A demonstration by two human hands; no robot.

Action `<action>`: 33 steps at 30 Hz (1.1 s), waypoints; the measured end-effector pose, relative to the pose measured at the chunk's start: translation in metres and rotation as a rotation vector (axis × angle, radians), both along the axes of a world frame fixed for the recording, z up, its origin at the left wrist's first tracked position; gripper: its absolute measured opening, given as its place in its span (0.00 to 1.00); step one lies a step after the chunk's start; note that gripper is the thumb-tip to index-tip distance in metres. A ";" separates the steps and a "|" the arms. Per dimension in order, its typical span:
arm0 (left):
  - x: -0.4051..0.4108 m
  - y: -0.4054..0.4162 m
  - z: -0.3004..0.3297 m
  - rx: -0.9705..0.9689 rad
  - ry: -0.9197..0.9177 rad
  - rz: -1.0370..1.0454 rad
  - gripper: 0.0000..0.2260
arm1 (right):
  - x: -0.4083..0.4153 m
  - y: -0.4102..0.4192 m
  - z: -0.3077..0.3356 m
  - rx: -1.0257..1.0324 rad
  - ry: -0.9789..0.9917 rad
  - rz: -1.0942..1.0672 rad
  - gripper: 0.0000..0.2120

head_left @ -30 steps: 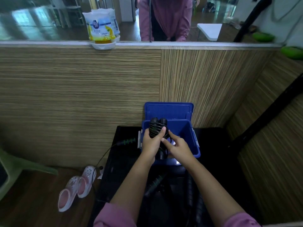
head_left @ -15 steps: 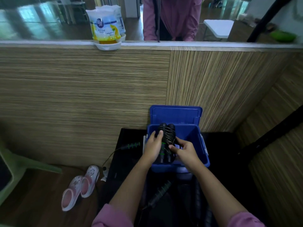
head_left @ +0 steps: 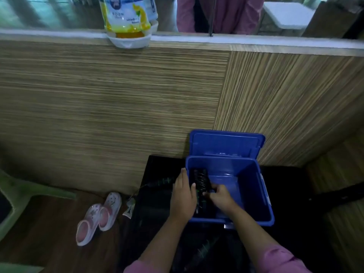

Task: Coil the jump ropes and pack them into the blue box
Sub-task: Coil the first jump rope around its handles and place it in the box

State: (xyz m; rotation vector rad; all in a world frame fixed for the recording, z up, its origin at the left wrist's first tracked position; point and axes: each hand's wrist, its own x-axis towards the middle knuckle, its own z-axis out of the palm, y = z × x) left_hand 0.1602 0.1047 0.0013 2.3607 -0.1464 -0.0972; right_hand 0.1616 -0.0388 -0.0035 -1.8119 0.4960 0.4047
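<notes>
Reaching into the blue box [head_left: 254, 186], both hands meet at a coiled jump rope [head_left: 201, 183] lying against the box's left inner wall. The left hand [head_left: 183, 196] lies over the box's left rim with its fingers straight, the thumb touching the bundle's side. The right hand [head_left: 218, 196] is inside the box with its fingers curled around the lower part of the bundle, gripping it. The box's lid [head_left: 226, 142] stands open behind the box, leaning on the wood-grain wall [head_left: 118, 105]. The box sits on a black table [head_left: 157, 194]. Just left of the box, a loose rope handle [head_left: 163, 181] with green bands lies on the table; another handle [head_left: 204, 251] lies in front of the box, between the forearms. Farther left of the box, a pair of pink clogs [head_left: 98, 215] rests on the floor. Above the wall, a yellow-and-white pouch [head_left: 128, 16] sits in a white dish.
</notes>
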 end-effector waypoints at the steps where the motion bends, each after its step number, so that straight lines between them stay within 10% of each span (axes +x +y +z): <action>1: 0.000 0.000 -0.001 -0.001 -0.006 0.000 0.26 | 0.002 0.000 -0.002 -0.009 0.012 0.007 0.09; 13: -0.001 -0.001 0.000 0.028 0.011 0.000 0.27 | 0.004 -0.006 -0.008 -0.236 0.148 0.209 0.10; 20: -0.001 -0.001 0.007 0.107 0.055 -0.026 0.28 | -0.004 -0.014 0.004 -0.026 0.156 0.153 0.11; 27: -0.004 0.000 0.012 0.195 0.022 -0.015 0.26 | -0.008 -0.010 0.014 -0.120 0.048 0.208 0.43; 33: -0.010 -0.001 0.021 0.345 -0.033 -0.032 0.25 | -0.019 -0.015 0.036 -0.293 0.035 0.233 0.41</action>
